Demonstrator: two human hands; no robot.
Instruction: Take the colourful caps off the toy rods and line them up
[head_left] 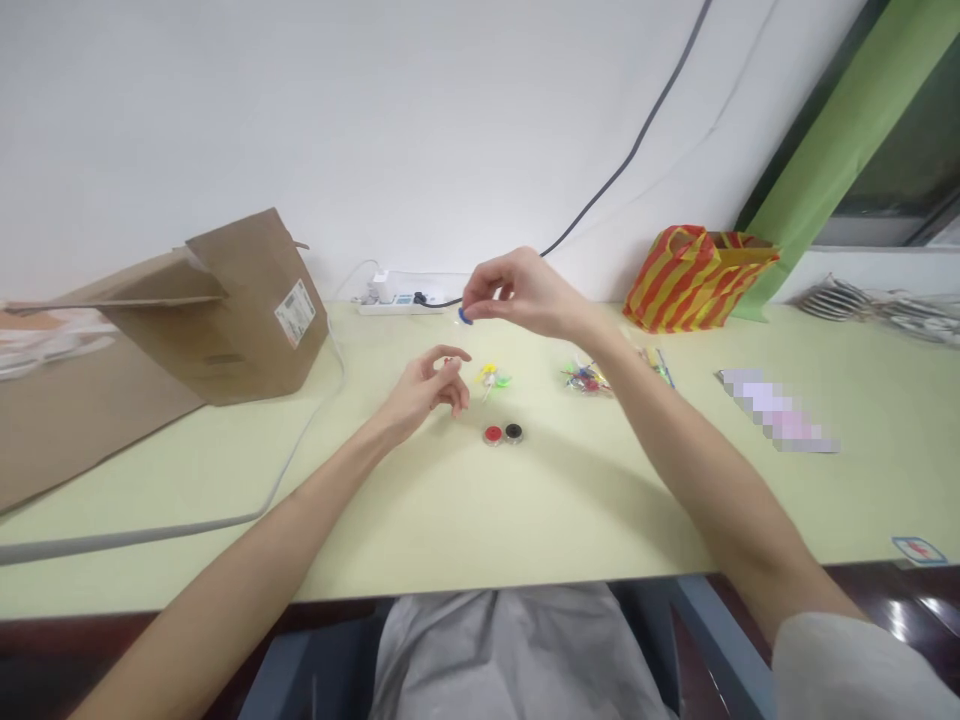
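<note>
Head cam: looking down at a big pale-yellow desk (525, 540), with an open cardboard box (255, 330) off to the left. Then a red-and-yellow striped bag (697, 282) back on the right, plus a flat pinkish packet (776, 410) in front of it, all pixelated. Next size down, a raised right hand (525, 290), fingers pinched narrow, and a lower left hand (431, 393), fingers loosely curled; hint of red by the thumb, so can't tell if gripping anything. Behind those, a white power strip (397, 308). Also a pile of colourful bits (589, 378) under the right forearm, and a yellow-and-green cluster (493, 378) near the left fingertips. Nearer the front edge, a red round piece (493, 434) just beside a black round piece (514, 432). Tiniest: a blue piece (466, 316), held up off the desk between right thumb and fingers.
</note>
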